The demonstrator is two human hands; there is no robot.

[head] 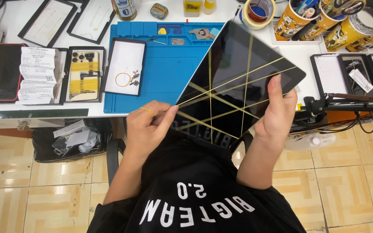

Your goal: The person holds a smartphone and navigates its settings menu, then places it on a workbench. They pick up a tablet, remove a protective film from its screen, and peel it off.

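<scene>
I'm holding a dark tablet (238,77) tilted up over the tabletop (298,56) edge, above the blue mat (165,73). Several yellow rubber bands (221,92) already cross its screen. My left hand (147,125) is closed, pinching one band at the tablet's lower left corner, so the banding looks mostly done, maybe one stretch left. My right hand (277,112) is closed on the tablet's right edge, thumb over the glass. Containers: shallow black tray (125,65) with a rubber band ring and small parts; another tray (84,74) holds a gold phone back with yellow tape; yellow cups (294,17) hold tools and pens. Black bin (72,140) under the tabletop has scraps.
</scene>
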